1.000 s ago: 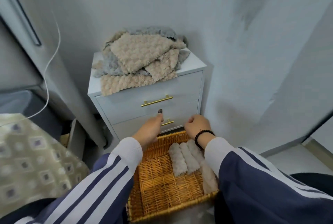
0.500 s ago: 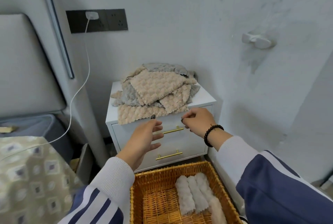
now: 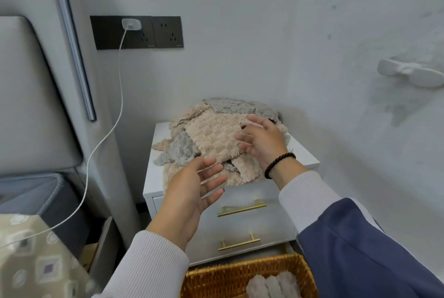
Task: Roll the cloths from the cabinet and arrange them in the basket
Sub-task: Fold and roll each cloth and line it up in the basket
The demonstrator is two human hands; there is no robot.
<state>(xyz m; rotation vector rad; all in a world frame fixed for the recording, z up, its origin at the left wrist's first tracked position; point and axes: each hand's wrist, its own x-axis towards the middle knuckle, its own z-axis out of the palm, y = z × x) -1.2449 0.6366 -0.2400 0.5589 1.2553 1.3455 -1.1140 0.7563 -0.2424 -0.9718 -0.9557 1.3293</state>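
Against a grey bedroom wall, spread fingers (image 3: 242, 138) of the right hand (image 3: 265, 144) hover nearest the heap of fluffy beige and grey cloths (image 3: 211, 134) lying at ten o'clock atop the white two-drawer cabinet (image 3: 242, 221), the left hand (image 3: 189, 192) open below.

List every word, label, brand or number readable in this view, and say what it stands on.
No text can be read.
Socket panel: small marks at the lower corners of its plates, too small and blurred to read.
Charger, cabinet, cloths, basket, sleeves: no lettering shows.
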